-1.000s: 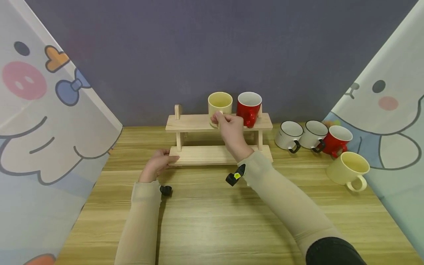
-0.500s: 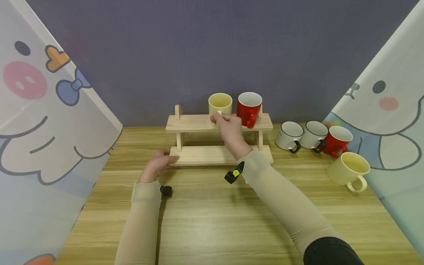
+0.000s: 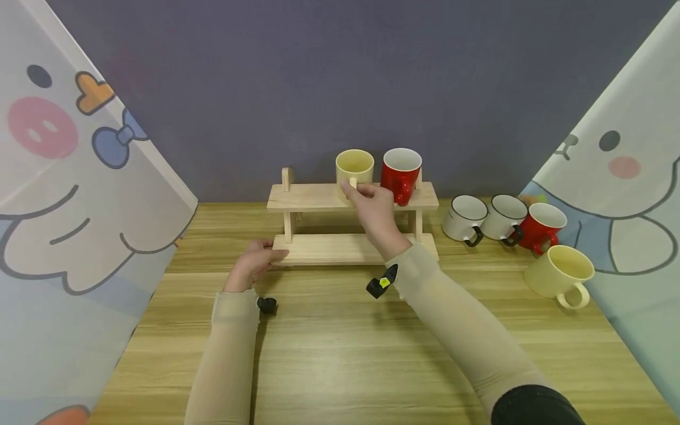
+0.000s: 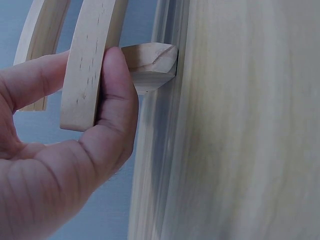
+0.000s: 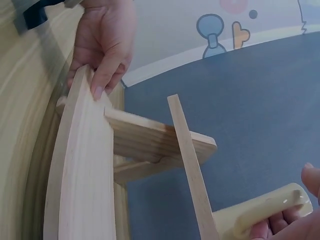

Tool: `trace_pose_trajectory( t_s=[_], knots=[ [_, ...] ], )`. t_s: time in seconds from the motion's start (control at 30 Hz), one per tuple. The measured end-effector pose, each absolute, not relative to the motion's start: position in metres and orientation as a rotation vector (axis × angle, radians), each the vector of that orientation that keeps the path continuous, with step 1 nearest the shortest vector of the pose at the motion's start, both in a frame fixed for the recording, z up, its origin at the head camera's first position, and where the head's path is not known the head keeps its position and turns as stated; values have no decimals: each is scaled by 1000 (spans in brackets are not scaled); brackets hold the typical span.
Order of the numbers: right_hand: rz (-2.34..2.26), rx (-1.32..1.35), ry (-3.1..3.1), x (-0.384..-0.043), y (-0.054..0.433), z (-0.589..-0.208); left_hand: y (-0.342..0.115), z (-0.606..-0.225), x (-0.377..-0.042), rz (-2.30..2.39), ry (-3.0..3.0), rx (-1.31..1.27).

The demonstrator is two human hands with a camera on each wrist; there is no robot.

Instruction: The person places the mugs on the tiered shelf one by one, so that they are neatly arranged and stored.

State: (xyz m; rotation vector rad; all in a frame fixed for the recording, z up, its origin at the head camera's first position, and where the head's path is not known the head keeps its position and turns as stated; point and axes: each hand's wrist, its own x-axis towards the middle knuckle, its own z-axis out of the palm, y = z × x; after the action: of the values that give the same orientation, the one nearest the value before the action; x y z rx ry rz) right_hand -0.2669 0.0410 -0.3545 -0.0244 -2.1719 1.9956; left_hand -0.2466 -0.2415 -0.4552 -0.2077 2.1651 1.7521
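Note:
A two-tier wooden rack [image 3: 308, 196] stands at the table's back, seen closer in both wrist views. My left hand [image 3: 254, 262] pinches the left end of its lower board [image 4: 87, 75], with the thumb on top in the right wrist view. On the upper board stands a yellow mug [image 3: 355, 162], its handle facing me. My right hand [image 3: 376, 215] is at that handle [image 5: 270, 205], fingers curled behind it and thumb off to the side in the right wrist view. Immediately right of this mug, a red mug [image 3: 395, 177] with a white inside stands upright on the same board.
Right of the rack, two white mugs [image 3: 461, 219] with black handles and another red mug [image 3: 535, 227] stand in a row. A second yellow mug [image 3: 555, 274] is nearer me, by the table's right side. A grey wall [image 3: 340, 71] rises behind.
My right hand has shifted very slightly to the right at the yellow mug's handle. My left hand stays at the rack's lower board.

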Motion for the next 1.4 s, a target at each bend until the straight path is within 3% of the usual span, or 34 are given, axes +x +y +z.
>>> trace_pose_trajectory(
  t_s=[0.63,1.4],
  knots=[
    [2009,212,-2255,-232,95,-353,-241,-451,-246,1728,2161,-193],
    [1854,144,-2209,-190,182,-357,-242,-454,-245,1710,2200,-193]
  ],
)
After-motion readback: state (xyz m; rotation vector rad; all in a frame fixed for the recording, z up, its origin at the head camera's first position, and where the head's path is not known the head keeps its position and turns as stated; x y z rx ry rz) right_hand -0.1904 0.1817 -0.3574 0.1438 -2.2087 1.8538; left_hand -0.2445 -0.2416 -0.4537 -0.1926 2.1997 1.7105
